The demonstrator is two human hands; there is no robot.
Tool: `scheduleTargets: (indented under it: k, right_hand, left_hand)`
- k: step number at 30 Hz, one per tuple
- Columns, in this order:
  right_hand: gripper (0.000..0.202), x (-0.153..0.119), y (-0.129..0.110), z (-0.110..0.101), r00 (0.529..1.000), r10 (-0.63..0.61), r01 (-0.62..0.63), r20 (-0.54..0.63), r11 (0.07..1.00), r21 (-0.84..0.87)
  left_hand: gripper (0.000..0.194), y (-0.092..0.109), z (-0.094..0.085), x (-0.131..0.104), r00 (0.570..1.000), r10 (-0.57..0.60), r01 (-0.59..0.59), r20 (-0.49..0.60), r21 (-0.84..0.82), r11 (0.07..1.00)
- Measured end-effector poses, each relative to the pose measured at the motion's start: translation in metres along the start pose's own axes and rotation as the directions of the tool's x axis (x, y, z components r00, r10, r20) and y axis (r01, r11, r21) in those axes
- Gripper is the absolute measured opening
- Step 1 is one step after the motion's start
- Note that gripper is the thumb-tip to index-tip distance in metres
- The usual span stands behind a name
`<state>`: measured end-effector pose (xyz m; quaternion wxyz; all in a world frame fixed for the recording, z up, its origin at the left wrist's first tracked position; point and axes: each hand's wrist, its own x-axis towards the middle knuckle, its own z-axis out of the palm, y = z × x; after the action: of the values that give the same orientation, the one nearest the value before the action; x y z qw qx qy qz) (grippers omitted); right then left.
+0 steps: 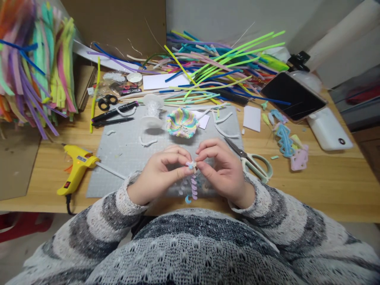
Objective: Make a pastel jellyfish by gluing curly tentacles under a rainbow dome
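Between the fingertips of my left hand (166,168) and my right hand (221,168) is a small pastel pipe-cleaner ornament (193,166). Both hands pinch it from opposite sides, so part of it is hidden. A lilac twisted strand (194,188) dangles below, beside a small blue crescent moon (188,199). Just beyond the fingers, a wavy pastel-striped pipe-cleaner piece (182,123) rests on the grey cutting mat (118,158). Scissors with pale green handles (258,166) lie right of my right hand.
A yellow glue gun (77,166) lies at left with its cord over the table edge. A spool of clear line (152,111) stands on the mat. Loose pipe cleaners (213,63) pile up at the back. A phone (293,95) leans at right near blue and pink pieces (285,138).
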<state>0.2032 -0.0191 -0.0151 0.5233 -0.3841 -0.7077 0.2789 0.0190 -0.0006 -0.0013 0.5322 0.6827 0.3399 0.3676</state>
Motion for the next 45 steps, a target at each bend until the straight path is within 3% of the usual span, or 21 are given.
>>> scheduleTargets:
  k: [13, 18, 27, 31, 36, 38, 40, 45]
  right_hand:
    - [0.009, 0.001, -0.002, -0.003, 0.994, -0.089, 0.089, 0.067, 0.996, 0.002]
    - [0.016, 0.001, 0.0, -0.001, 0.996, -0.076, 0.075, 0.041, 0.997, 0.032]
    - [0.01, 0.002, 0.001, -0.001, 0.998, -0.047, 0.045, 0.037, 0.998, 0.051]
    - [0.014, 0.0, 0.001, 0.001, 0.999, -0.014, 0.01, 0.032, 0.992, 0.124]
    - [0.006, -0.002, 0.002, 0.002, 0.992, 0.1, -0.116, 0.08, 0.969, 0.22]
    - [0.006, -0.001, 0.004, 0.002, 0.976, 0.172, -0.205, 0.134, 0.933, 0.295]
    - [0.014, 0.001, 0.007, 0.002, 0.937, 0.268, -0.34, 0.222, 0.842, 0.419]
    - [0.023, 0.005, 0.01, 0.003, 0.733, 0.406, -0.68, 0.545, 0.444, 0.584]
  left_hand:
    - [0.012, -0.002, 0.0, 0.0, 0.992, -0.119, 0.124, 0.034, -0.185, 0.975]
    - [0.011, -0.003, 0.0, 0.0, 0.99, -0.137, 0.14, 0.03, -0.216, 0.966]
    - [0.008, 0.0, 0.0, 0.0, 0.957, -0.268, 0.291, 0.116, -0.402, 0.868]
    - [0.003, -0.001, 0.001, 0.0, 0.958, -0.263, 0.285, 0.112, -0.429, 0.857]
    - [0.005, -0.006, 0.0, 0.0, 0.981, -0.196, 0.18, 0.0, -0.406, 0.896]
    - [0.007, -0.008, -0.001, 0.0, 0.986, -0.163, 0.141, -0.021, -0.399, 0.906]
    - [0.009, -0.009, -0.001, 0.001, 0.989, -0.144, 0.125, -0.015, -0.406, 0.905]
    - [0.009, -0.008, -0.003, 0.002, 0.984, -0.174, 0.168, 0.03, -0.464, 0.87]
